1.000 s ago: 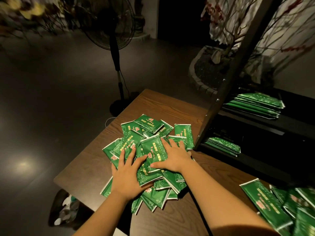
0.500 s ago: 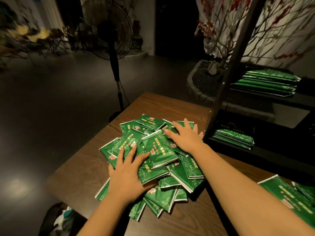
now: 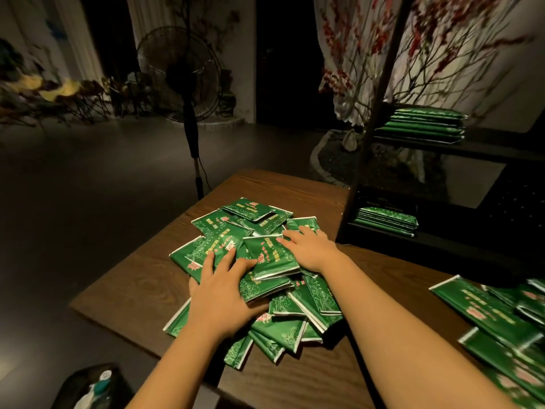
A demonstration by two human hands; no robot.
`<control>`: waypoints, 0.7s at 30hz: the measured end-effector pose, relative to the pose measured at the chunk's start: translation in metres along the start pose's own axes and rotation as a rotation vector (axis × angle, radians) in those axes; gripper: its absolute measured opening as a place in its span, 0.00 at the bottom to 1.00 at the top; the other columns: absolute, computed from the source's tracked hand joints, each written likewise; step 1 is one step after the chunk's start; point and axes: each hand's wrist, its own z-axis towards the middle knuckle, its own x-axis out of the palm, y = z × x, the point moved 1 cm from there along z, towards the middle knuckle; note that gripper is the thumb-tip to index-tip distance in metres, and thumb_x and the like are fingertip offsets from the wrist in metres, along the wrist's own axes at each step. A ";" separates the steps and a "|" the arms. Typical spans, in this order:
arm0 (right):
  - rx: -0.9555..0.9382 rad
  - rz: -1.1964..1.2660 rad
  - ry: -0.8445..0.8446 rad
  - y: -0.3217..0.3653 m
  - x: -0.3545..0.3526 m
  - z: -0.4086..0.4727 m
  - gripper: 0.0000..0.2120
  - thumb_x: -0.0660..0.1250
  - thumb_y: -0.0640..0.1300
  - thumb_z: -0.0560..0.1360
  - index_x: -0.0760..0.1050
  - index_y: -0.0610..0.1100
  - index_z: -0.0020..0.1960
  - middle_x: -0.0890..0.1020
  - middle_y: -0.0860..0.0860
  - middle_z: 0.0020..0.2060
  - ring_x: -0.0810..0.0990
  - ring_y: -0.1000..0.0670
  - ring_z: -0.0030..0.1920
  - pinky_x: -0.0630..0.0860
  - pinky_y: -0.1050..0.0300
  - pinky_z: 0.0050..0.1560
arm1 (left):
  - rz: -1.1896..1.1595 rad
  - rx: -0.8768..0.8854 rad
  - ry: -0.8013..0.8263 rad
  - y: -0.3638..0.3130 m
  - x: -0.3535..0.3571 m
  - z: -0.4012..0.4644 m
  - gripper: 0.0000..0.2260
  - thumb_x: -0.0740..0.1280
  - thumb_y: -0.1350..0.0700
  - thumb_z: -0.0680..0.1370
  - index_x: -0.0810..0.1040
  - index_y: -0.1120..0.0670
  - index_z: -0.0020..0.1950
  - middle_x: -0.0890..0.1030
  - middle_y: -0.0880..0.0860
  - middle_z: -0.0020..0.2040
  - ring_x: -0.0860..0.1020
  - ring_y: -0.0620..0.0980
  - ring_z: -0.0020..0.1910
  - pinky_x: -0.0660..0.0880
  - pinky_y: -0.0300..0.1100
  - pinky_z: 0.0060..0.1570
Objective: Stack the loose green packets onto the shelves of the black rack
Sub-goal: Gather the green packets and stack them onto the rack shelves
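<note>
You are leaning over a big pile of green packets (image 3: 265,261) lying on the brown table (image 3: 124,290). Each packet is shiny green with a silver edge, swirly white lines, a pink flower mark and gold writing. The writing is too small and blurry to read. Your left hand (image 3: 224,293) is lying flat on the near side of the pile with its fingers spread out. Your right hand (image 3: 309,246) is resting on the far side, fingers straight and touching the top packet. More packets (image 3: 495,317) are lying on the table at the right. The black rack (image 3: 368,160) is standing just beyond the pile. One neat stack (image 3: 421,125) is sitting on its upper shelf, and another stack (image 3: 386,219) is sitting lower down.
</note>
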 end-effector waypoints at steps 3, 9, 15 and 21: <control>-0.036 0.035 -0.010 -0.006 0.009 -0.007 0.49 0.35 0.75 0.60 0.62 0.57 0.76 0.58 0.49 0.78 0.53 0.40 0.77 0.51 0.32 0.73 | 0.010 0.009 -0.003 -0.007 0.004 -0.010 0.34 0.70 0.31 0.68 0.61 0.34 0.71 0.50 0.44 0.81 0.42 0.56 0.80 0.55 0.69 0.72; -0.093 0.148 -0.073 -0.028 0.002 -0.063 0.26 0.49 0.60 0.82 0.60 0.51 0.77 0.65 0.50 0.76 0.62 0.45 0.75 0.60 0.44 0.74 | -0.018 0.024 -0.001 -0.036 0.015 -0.031 0.33 0.70 0.31 0.68 0.60 0.33 0.69 0.49 0.46 0.81 0.42 0.59 0.80 0.54 0.70 0.72; -0.053 0.081 -0.323 -0.059 -0.020 -0.112 0.20 0.50 0.53 0.84 0.78 0.43 0.54 0.82 0.47 0.51 0.79 0.45 0.53 0.74 0.50 0.53 | -0.077 0.018 0.031 -0.085 0.029 -0.044 0.35 0.66 0.28 0.68 0.59 0.34 0.72 0.49 0.49 0.82 0.38 0.62 0.79 0.49 0.72 0.71; 0.070 0.303 -0.224 -0.073 -0.046 -0.139 0.25 0.50 0.58 0.84 0.69 0.44 0.73 0.71 0.47 0.71 0.69 0.46 0.71 0.64 0.50 0.71 | -0.094 -0.005 0.053 -0.128 0.040 -0.053 0.38 0.64 0.27 0.69 0.56 0.38 0.75 0.48 0.49 0.82 0.36 0.63 0.78 0.45 0.74 0.70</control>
